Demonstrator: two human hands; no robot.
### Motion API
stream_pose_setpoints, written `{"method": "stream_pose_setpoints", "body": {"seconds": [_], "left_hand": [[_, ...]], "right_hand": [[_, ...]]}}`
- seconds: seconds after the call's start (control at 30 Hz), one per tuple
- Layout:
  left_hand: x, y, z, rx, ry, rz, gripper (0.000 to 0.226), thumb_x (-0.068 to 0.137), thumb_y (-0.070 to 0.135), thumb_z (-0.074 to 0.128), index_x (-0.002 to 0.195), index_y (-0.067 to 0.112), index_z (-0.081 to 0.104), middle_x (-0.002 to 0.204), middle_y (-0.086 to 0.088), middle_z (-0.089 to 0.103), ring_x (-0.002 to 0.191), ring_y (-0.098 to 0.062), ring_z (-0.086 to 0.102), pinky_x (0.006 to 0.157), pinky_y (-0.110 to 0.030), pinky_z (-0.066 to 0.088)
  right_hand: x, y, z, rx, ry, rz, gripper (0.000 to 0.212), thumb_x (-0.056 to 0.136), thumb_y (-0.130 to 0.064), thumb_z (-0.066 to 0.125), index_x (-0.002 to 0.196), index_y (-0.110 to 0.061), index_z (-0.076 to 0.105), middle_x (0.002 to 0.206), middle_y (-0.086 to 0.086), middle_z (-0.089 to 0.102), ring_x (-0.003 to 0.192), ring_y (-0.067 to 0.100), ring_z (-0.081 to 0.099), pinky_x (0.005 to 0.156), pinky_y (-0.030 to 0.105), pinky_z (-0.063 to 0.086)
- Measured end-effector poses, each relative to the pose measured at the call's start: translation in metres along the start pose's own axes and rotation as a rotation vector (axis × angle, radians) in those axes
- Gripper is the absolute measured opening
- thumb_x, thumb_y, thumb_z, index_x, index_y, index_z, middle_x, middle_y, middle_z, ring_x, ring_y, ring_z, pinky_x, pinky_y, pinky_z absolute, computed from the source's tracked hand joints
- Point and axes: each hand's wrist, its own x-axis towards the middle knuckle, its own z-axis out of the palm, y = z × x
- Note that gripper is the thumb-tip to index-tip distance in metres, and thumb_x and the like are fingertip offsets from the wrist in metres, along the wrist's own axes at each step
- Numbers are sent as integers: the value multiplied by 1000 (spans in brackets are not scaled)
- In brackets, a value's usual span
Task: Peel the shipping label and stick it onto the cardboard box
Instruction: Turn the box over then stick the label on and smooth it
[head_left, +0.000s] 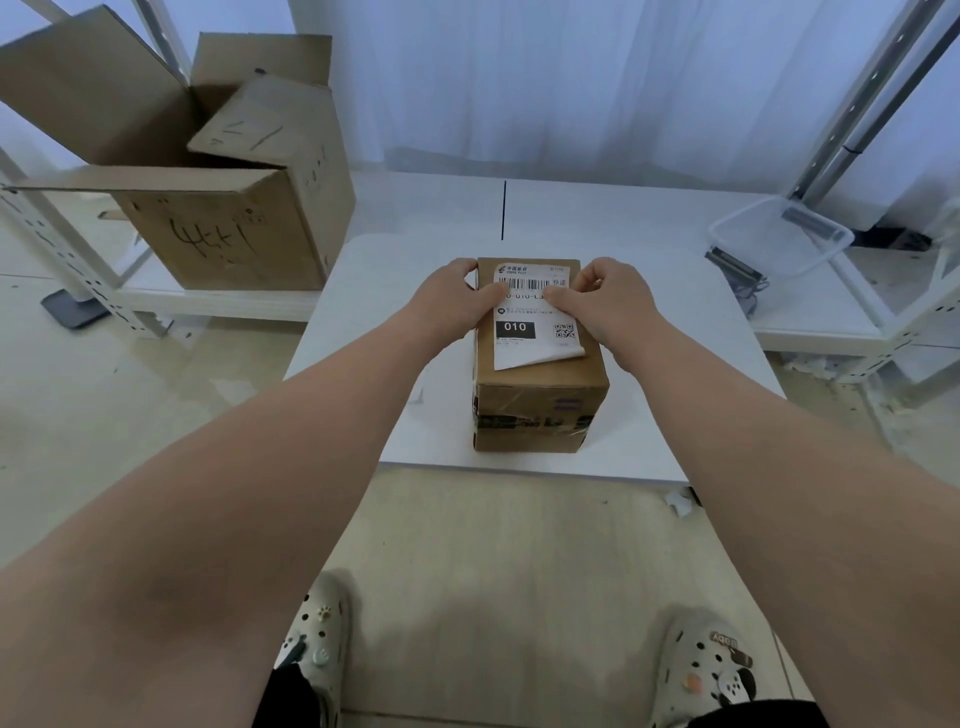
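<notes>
Two hands: both set on top of the cardboard box (540, 410), thumbs tip to tip across the shipping label (537, 327).
Left hand (457, 299): fingers curled over the box's far-left corner, thumb pressed flat on the label; judged to steady the box against the push.
Right hand (610, 304): thumb flat on the label, fingers bunched at its right edge; whether nipping that edge or merely resting, not determinable.
Shipping label: on the box top, squared to the far edge, far part lying flat; near-right corner curled up, not yet stuck.
Step in hand: judged as pressing down from far edge to near, to avoid trapped air.
Cardboard box: taped, upright, midway along the desk (363, 291), towards its near edge, within easy reach.
Outlying items: open carton (223, 228) on shelving beyond the desk's far-left corner; clear tub (779, 241) beyond the far-right corner; both well apart from the work.
Risk: crease at the lifted corner if pressed askew.
</notes>
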Motion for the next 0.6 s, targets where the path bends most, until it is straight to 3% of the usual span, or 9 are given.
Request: {"method": "stream_pose_setpoints", "body": {"seconds": [0.03,0.1,0.17,0.27,0.33,0.43,0.53,0.6], "left_hand": [[2,0,2,10,-4,-7,71,89,39,60,147,17,25,124,-7,58,88,-14,62,67,-22,46],[4,2,4,15,-31,-25,90,80,46,68,150,20,18,134,-10,48,104,-21,60,71,-25,49],[5,3,6,-12,-45,-28,94,75,48,72,149,21,19,131,-9,47,103,-22,61,65,-22,50],[8,2,5,-95,-44,-34,81,79,42,72,143,22,27,121,-6,53,86,-14,63,64,-24,53],[10,-1,1,-117,-46,-32,70,82,40,69,140,23,33,116,-6,58,82,-12,62,70,-27,53],[12,-4,-6,-118,-35,-28,58,86,39,64,136,24,39,110,-5,60,79,-12,60,65,-23,48],[12,-1,-3,-102,-30,-24,61,85,39,66,136,21,36,97,1,61,79,-10,60,65,-23,49],[12,2,3,-87,-35,-32,72,80,41,71,136,20,31,102,0,58,83,-12,63,66,-24,52]], "right_hand": [[-1,-1,0,15,-3,12,29,82,-29,71,93,-18,47,107,4,60,95,21,63,74,32,55],[-3,-3,0,58,-38,46,58,81,-29,73,126,-17,38,115,3,51,93,19,59,66,22,50],[-3,-6,0,93,-79,61,78,82,-25,72,143,-18,25,121,3,47,91,17,57,61,18,46],[1,-8,0,149,-121,104,79,82,-20,72,147,-17,26,136,8,49,79,12,60,52,16,48],[3,-8,-1,196,-127,134,79,82,-15,72,147,-17,28,135,8,51,71,8,60,43,14,48],[4,-7,-3,239,-135,164,77,81,-13,73,145,-20,30,131,8,55,69,9,62,39,14,48],[5,-7,-2,227,-131,159,77,81,-14,73,145,-20,31,131,8,55,69,9,62,39,14,48],[6,-6,-1,211,-121,149,77,81,-15,73,145,-20,31,133,8,54,70,8,62,42,15,48]]}}
